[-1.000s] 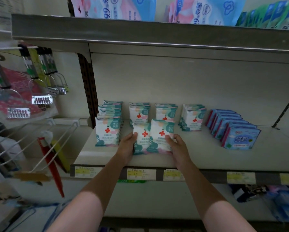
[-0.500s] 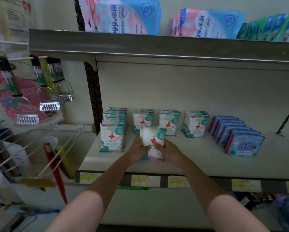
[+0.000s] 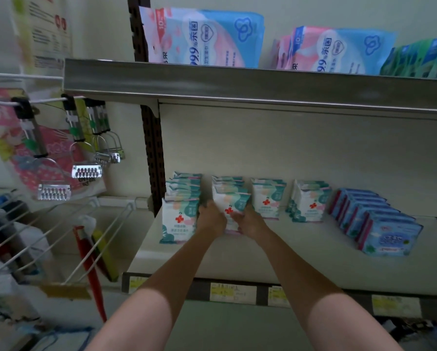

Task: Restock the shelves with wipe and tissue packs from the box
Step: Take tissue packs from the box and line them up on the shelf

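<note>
White shop shelving fills the frame, with a middle shelf [image 3: 275, 254] carrying rows of small packs. At centre, both hands hold one upright wipe pack [image 3: 231, 202] at the front of the second row from the left: the left hand [image 3: 211, 219] curls its fingers round the pack's left edge, the right hand [image 3: 249, 220] grips its right edge and lower front. Just left stands another row [image 3: 179, 219] of the same red-cross packs, with two more rows [image 3: 269, 198] to the right. Blue packs [image 3: 382, 229] line up at centre right. Large pink-and-blue packs [image 3: 207, 39] stand on the top shelf [image 3: 237, 84]. Clip hangers [image 3: 86, 171] hang at left. Price labels [image 3: 232, 292] run along the shelf's front edge.
</note>
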Available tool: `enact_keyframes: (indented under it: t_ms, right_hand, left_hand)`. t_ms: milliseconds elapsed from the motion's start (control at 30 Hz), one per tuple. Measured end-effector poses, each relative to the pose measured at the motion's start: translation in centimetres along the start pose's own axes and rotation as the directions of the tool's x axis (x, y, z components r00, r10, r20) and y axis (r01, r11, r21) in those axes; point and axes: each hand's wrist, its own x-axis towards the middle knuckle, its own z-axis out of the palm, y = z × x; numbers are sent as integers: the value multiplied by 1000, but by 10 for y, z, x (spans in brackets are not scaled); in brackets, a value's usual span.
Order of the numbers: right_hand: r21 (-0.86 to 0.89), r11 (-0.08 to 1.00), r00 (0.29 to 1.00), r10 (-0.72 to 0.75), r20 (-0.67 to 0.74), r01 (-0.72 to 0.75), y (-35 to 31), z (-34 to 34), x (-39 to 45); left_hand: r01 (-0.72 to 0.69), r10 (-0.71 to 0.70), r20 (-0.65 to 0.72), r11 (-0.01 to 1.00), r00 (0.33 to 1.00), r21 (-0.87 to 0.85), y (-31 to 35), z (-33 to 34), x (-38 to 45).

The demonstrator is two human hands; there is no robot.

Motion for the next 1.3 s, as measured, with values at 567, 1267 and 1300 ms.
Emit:
enact_keyframes:
  t_ms: [567, 1267, 1300]
  right_hand:
    - [286, 948, 990, 138, 29, -140, 1, -3, -28]
    - [398, 896, 712, 409, -571, -195, 147, -199, -208]
    - [395, 890, 698, 433, -571, -229, 161, -210, -223]
  left_hand:
    - [-93, 98, 18, 979, 995, -179, 1, 11, -31]
    - [-440, 569, 454, 821, 686, -365, 152, 188, -189]
    - [-446, 570, 487, 822, 662, -356, 160, 206, -204]
